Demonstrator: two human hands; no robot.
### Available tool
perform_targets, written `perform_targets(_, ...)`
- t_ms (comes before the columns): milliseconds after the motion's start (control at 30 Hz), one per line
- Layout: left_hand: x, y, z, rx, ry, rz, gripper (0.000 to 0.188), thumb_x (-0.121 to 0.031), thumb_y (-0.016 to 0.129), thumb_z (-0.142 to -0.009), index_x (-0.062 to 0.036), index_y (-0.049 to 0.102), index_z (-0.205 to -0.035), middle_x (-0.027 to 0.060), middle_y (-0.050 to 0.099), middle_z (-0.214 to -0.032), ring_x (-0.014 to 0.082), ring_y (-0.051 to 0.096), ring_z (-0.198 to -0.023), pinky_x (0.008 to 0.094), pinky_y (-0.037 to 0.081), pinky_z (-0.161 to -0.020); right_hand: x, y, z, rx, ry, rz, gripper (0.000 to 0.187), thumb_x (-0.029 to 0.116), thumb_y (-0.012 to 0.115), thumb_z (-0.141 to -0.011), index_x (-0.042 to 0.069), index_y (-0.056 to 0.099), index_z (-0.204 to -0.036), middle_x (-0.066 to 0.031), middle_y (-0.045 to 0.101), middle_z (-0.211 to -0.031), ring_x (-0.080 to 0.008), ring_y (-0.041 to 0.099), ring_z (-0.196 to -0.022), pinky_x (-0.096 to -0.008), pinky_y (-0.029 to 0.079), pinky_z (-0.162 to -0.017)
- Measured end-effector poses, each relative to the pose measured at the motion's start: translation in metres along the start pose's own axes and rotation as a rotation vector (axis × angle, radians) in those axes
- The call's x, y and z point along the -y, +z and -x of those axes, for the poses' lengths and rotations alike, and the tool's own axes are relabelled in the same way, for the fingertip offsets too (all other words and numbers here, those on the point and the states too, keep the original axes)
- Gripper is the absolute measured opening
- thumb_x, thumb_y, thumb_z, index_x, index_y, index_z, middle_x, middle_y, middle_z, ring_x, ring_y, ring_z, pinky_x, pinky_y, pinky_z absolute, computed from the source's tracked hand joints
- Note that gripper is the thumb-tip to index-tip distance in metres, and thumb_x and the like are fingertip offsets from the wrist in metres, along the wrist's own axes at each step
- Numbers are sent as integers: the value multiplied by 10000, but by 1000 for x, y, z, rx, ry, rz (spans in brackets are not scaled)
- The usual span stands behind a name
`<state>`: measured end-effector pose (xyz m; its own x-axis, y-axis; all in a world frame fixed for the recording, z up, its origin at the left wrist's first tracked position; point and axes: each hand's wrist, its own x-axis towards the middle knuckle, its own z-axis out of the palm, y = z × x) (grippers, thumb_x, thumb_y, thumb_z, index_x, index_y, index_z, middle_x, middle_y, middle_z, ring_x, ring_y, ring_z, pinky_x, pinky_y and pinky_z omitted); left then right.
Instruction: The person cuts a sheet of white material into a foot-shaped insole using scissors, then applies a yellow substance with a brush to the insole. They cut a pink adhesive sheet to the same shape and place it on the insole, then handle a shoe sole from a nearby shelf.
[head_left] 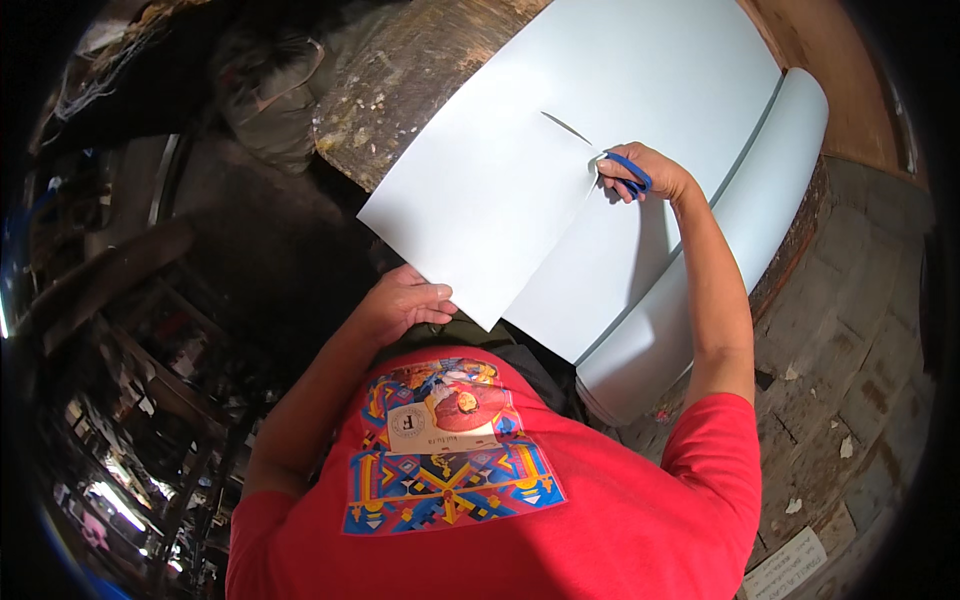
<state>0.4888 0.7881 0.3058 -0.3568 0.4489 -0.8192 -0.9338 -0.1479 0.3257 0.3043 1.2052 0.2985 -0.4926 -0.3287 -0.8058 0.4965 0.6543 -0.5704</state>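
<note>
A large white sheet (490, 200) spreads over the worktop, with a cut running through it from its near edge to the scissors. My right hand (640, 172) is closed around the blue handles of the scissors (632, 176), at the inner end of that cut. One dark blade shows above the sheet, pointing away to the upper left. At the near left edge, my left hand (408, 302) pinches the cut-off side of the sheet between thumb and fingers. The rest of the sheet continues into a thick roll (740, 230) on the right.
Bare, stained wood of the worktop (400, 85) shows at the far left. A wooden panel (825, 75) rises at the far right. Below on the right lies a tiled floor (850, 330) with scraps, while dark clutter (130, 380) fills the left side.
</note>
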Motion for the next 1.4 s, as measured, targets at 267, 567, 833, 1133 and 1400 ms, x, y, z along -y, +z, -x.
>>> perform_targets(267,-5,-11,2,111,45,56,282,-67,677,-951,-42,612,-1224,82,692,-1075,199,713,-937,348,617,-820,2,-2,-17,64,-70,-163,555,607,704,-906,74,684,-753,-40,626,-552,-81,558,-433,-203,381,-384)
perform_targets(567,-6,-15,6,109,57,28,284,-82,689,-945,-25,623,-1216,88,699,-1064,185,709,-931,342,619,-824,25,10,-34,6,-82,-139,526,542,700,-948,60,651,-743,-32,600,-511,-71,520,-406,-210,370,-371)
perform_targets(833,-12,-16,9,108,59,9,311,-115,709,-933,-5,615,-1209,96,689,-1079,183,694,-932,337,607,-826,47,20,-53,-158,-158,74,680,718,699,-857,54,656,-714,1,519,-496,-89,483,-392,-229,404,-383)
perform_targets(1133,-5,-32,6,65,74,-30,298,-115,684,-948,-31,609,-1224,76,688,-1061,162,687,-951,348,589,-860,69,18,-64,-41,-169,-22,592,644,727,-883,93,625,-693,9,528,-481,-47,460,-369,-174,345,-347)
perform_targets(1400,14,-87,13,-144,133,-41,334,-181,719,-937,-52,628,-1232,77,688,-1157,200,671,-1042,392,560,-913,59,72,-53,-176,-384,-541,485,502,642,-995,49,642,-825,-13,586,-590,-113,527,-484,-231,392,-446)
